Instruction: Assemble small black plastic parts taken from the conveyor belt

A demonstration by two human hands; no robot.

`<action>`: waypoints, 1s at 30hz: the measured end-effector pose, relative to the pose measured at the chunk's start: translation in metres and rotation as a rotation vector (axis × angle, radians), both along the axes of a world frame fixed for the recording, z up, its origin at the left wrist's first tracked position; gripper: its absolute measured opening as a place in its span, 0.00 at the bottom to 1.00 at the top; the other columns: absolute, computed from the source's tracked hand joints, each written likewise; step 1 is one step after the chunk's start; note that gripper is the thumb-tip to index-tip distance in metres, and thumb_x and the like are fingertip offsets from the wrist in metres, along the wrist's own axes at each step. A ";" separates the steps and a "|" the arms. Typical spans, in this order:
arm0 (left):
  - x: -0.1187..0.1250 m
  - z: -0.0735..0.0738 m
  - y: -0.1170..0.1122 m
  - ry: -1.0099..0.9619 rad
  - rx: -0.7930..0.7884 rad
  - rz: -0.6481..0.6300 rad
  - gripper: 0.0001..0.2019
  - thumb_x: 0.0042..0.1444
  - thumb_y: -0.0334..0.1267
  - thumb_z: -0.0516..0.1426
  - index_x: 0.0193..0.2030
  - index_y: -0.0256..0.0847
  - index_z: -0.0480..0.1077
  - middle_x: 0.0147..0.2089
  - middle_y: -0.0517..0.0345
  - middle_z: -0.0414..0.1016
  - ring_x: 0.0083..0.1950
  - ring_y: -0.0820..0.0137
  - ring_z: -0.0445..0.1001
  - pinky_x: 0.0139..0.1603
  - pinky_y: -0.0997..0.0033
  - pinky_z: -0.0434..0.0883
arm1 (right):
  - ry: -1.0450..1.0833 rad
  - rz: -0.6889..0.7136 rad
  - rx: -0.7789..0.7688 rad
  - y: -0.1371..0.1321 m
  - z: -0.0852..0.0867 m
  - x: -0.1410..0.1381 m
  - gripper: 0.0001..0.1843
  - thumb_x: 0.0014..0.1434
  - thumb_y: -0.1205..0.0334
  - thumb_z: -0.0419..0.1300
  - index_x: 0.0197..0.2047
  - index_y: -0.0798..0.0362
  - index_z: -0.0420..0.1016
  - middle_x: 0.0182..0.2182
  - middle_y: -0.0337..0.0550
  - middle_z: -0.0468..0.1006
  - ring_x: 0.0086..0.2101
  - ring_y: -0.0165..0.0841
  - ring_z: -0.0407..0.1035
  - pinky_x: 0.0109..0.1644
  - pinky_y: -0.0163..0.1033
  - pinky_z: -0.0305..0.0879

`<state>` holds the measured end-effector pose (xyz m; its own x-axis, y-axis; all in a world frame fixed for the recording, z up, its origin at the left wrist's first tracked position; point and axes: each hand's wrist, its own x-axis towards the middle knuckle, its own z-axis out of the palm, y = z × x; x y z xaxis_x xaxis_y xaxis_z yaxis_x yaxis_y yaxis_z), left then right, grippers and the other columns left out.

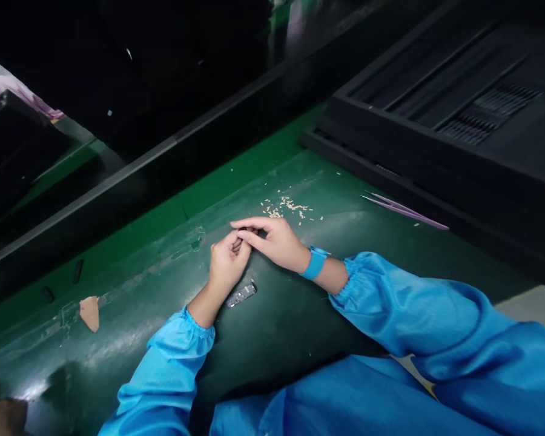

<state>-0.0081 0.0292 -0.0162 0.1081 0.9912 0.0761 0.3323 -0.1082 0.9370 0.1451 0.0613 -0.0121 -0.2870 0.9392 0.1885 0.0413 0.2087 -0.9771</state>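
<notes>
My left hand [226,261] and my right hand [272,240] meet at the middle of the green mat [281,315]. Both wear blue sleeves, and a blue wrist strap [315,262] circles the right wrist. The fingers of both hands are curled together in a pinch around a small dark thing that I cannot make out. A small dark electronic part [241,295] lies flat on the mat just below my left wrist, touched by neither hand.
Purple tweezers [404,210] lie on the mat to the right, near stacked black trays [445,121]. Pale small scraps [287,208] are scattered just beyond my hands. A brown torn piece [89,312] sits at the left. A dark rail [131,175] runs behind the mat.
</notes>
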 end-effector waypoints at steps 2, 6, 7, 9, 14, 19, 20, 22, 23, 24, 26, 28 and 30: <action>0.000 0.001 0.000 0.039 0.027 0.032 0.10 0.65 0.42 0.57 0.37 0.41 0.76 0.28 0.60 0.76 0.30 0.70 0.75 0.33 0.74 0.71 | 0.010 0.020 -0.012 0.000 0.001 0.000 0.15 0.65 0.61 0.60 0.51 0.48 0.84 0.49 0.42 0.85 0.50 0.38 0.80 0.59 0.47 0.76; 0.001 0.003 0.000 0.087 0.053 0.068 0.12 0.64 0.40 0.57 0.30 0.39 0.70 0.21 0.65 0.63 0.22 0.76 0.60 0.25 0.76 0.58 | 0.010 0.038 -0.006 0.000 0.002 0.002 0.17 0.66 0.64 0.56 0.51 0.49 0.84 0.50 0.41 0.84 0.52 0.37 0.79 0.61 0.48 0.75; 0.001 0.003 0.000 0.095 0.048 0.059 0.11 0.64 0.40 0.57 0.30 0.39 0.70 0.22 0.65 0.63 0.23 0.76 0.60 0.26 0.76 0.59 | 0.011 0.031 -0.003 0.000 0.001 0.002 0.17 0.65 0.64 0.56 0.50 0.49 0.85 0.50 0.41 0.84 0.51 0.37 0.79 0.61 0.48 0.75; 0.001 0.003 0.000 0.124 0.037 0.043 0.11 0.64 0.40 0.56 0.32 0.39 0.71 0.23 0.64 0.65 0.25 0.76 0.61 0.28 0.76 0.60 | 0.015 0.017 0.001 0.000 0.000 0.001 0.16 0.65 0.65 0.56 0.50 0.49 0.85 0.49 0.41 0.85 0.51 0.37 0.79 0.60 0.47 0.76; 0.000 0.001 0.000 0.161 0.038 0.026 0.10 0.65 0.40 0.55 0.35 0.38 0.72 0.26 0.62 0.68 0.26 0.75 0.63 0.30 0.75 0.61 | 0.013 0.019 0.005 0.000 -0.004 0.002 0.16 0.64 0.64 0.58 0.49 0.50 0.85 0.49 0.41 0.85 0.50 0.37 0.80 0.59 0.45 0.76; 0.001 0.002 0.000 0.178 0.079 0.026 0.09 0.65 0.39 0.55 0.35 0.38 0.72 0.26 0.63 0.69 0.25 0.76 0.64 0.29 0.76 0.61 | 0.000 0.014 0.020 -0.001 -0.003 0.002 0.15 0.65 0.65 0.57 0.49 0.49 0.84 0.49 0.40 0.85 0.51 0.37 0.79 0.59 0.46 0.76; 0.001 0.002 -0.001 0.186 0.097 0.030 0.10 0.65 0.39 0.55 0.34 0.38 0.71 0.25 0.64 0.69 0.25 0.76 0.63 0.28 0.76 0.61 | -0.010 0.014 0.023 -0.001 -0.003 0.002 0.15 0.65 0.65 0.57 0.49 0.50 0.84 0.49 0.40 0.85 0.50 0.36 0.80 0.58 0.45 0.76; 0.002 0.002 -0.002 0.214 0.138 0.044 0.11 0.65 0.40 0.56 0.32 0.38 0.70 0.23 0.65 0.67 0.23 0.77 0.63 0.27 0.77 0.60 | -0.051 0.005 0.054 -0.003 -0.001 0.001 0.15 0.64 0.66 0.57 0.49 0.50 0.83 0.47 0.41 0.85 0.47 0.36 0.80 0.55 0.44 0.77; 0.002 0.001 -0.002 0.228 0.159 0.052 0.11 0.64 0.40 0.56 0.31 0.38 0.70 0.22 0.65 0.66 0.23 0.78 0.62 0.26 0.78 0.59 | -0.080 -0.010 0.088 -0.005 0.000 0.000 0.15 0.63 0.68 0.56 0.48 0.50 0.83 0.46 0.41 0.86 0.46 0.36 0.81 0.54 0.44 0.78; 0.002 0.001 -0.003 0.238 0.175 0.061 0.12 0.64 0.39 0.56 0.30 0.38 0.70 0.21 0.66 0.66 0.22 0.78 0.62 0.26 0.78 0.59 | -0.110 -0.029 0.134 -0.006 0.000 -0.001 0.15 0.62 0.69 0.56 0.46 0.50 0.82 0.46 0.41 0.86 0.46 0.36 0.80 0.54 0.44 0.77; 0.003 0.000 -0.003 0.227 0.177 0.070 0.10 0.63 0.39 0.57 0.31 0.38 0.72 0.22 0.64 0.69 0.22 0.78 0.64 0.26 0.78 0.62 | -0.150 -0.062 0.227 -0.007 0.001 -0.001 0.16 0.61 0.73 0.55 0.44 0.50 0.81 0.46 0.42 0.85 0.47 0.36 0.80 0.54 0.45 0.76; 0.003 0.000 -0.003 0.134 0.128 0.066 0.08 0.63 0.40 0.58 0.38 0.38 0.75 0.27 0.60 0.76 0.26 0.75 0.73 0.32 0.76 0.69 | -0.126 -0.098 0.237 -0.005 -0.001 -0.001 0.17 0.61 0.73 0.53 0.45 0.50 0.80 0.48 0.42 0.85 0.48 0.36 0.79 0.54 0.45 0.76; 0.003 0.000 -0.001 -0.041 0.025 0.058 0.13 0.64 0.45 0.59 0.47 0.39 0.75 0.36 0.54 0.82 0.35 0.70 0.80 0.41 0.71 0.77 | -0.055 -0.166 0.179 0.000 -0.003 0.002 0.16 0.62 0.73 0.52 0.47 0.51 0.78 0.47 0.43 0.84 0.47 0.35 0.80 0.52 0.44 0.77</action>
